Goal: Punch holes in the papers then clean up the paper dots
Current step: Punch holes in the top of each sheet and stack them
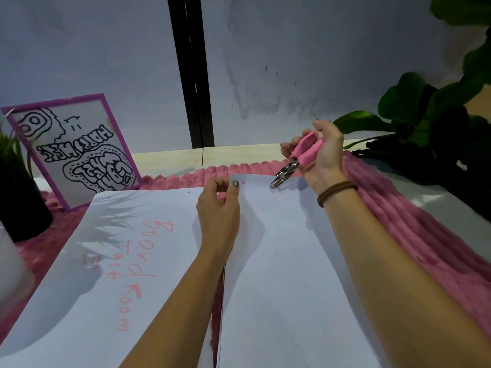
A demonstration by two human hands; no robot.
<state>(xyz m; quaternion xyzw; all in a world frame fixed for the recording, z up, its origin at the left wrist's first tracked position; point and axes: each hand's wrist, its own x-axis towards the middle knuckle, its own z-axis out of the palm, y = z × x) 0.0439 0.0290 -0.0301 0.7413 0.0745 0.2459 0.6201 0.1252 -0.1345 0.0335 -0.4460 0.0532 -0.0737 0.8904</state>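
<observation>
Head view: left hand [218, 211] pinches the blank paper [287, 261] by its corner; right hand [326, 158] grips the pink hole punch [305, 155].

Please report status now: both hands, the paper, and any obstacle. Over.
Left grip pinches right paper corner. Right grip holds hole punch at far edge. No obstruction seen.

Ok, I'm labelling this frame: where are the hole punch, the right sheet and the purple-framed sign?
hole punch [306, 156], head view, lower pink handle.
right sheet [281, 264], head view, bare middle.
purple-framed sign [78, 151], head view, centre of the drawing.
</observation>
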